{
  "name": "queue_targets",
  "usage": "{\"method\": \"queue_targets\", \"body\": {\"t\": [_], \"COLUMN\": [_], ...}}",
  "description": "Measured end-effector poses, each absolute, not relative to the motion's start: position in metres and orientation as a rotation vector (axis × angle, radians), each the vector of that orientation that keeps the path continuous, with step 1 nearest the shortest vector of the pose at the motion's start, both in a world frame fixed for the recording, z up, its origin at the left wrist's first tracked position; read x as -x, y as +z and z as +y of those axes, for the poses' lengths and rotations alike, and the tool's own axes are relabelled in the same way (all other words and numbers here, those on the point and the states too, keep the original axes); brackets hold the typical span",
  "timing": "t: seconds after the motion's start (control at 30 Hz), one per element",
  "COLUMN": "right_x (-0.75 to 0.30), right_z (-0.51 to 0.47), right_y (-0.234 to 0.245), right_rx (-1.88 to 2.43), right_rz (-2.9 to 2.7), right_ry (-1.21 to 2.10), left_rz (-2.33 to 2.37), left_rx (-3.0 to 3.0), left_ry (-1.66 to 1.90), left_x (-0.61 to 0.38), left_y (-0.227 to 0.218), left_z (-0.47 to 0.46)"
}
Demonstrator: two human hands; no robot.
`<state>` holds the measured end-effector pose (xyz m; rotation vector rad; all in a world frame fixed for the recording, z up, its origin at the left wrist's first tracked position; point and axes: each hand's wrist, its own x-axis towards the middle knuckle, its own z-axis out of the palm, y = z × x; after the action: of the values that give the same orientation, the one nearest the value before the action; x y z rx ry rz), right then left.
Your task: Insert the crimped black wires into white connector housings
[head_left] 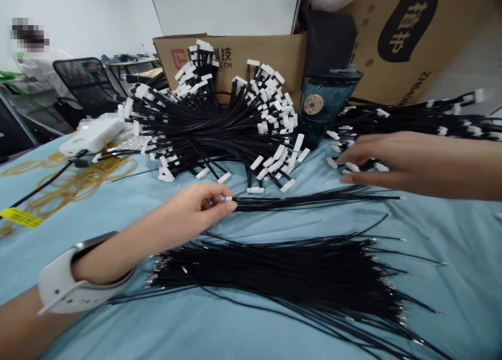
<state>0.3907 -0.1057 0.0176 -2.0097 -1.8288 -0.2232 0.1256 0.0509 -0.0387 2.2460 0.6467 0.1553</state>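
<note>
My left hand (192, 208), with a white watch on the wrist, pinches the connector end of a thin bundle of black wires (314, 199) that lies across the blue cloth. My right hand (386, 162) reaches in from the right, fingers stretched over white-tipped wires (355, 166) beside the dark bottle (325, 106); whether it grips any I cannot tell. A loose pile of bare-ended black wires (290, 276) lies nearest to me. Behind, a big heap of black wires with white connectors (219, 122) fans out.
Cardboard boxes (259, 51) stand at the back. More connector wires (427, 116) stretch to the right. Yellow rubber bands (74, 182), a white box (92, 136) and a yellow tag (21, 217) lie at the left. Chairs and a person are far left.
</note>
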Motion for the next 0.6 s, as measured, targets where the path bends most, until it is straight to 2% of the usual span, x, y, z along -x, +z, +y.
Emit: {"method": "queue_targets", "body": {"t": [0.07,0.13,0.17,0.27,0.33,0.6], "right_x": [-0.359,-0.319,-0.299,-0.256,-0.248,-0.282], "right_z": [-0.103,-0.105,-0.107,-0.115,-0.119,-0.121], "right_y": [0.009,-0.009,-0.02,-0.054,-0.067,-0.04], "right_rx": [1.996,1.825,1.756,1.705,1.747,1.822], "right_rz": [-1.977,-1.991,-2.008,-2.139,-2.181,-2.102], "right_ry": [-0.318,-0.084,-0.084,-0.368,-0.344,0.056], "left_rz": [0.67,0.677,0.674,0.623,0.598,0.604], "left_rx": [-2.318,-2.328,-2.325,-2.304,-2.261,-2.118], "left_ry": [0.148,0.156,0.169,0.196,0.188,0.122], "left_x": [-0.126,-0.126,-0.126,-0.126,-0.126,-0.122], "left_y": [-0.038,-0.037,-0.037,-0.039,-0.04,-0.043], "left_z": [0.052,0.053,0.053,0.05,0.049,0.05]}}
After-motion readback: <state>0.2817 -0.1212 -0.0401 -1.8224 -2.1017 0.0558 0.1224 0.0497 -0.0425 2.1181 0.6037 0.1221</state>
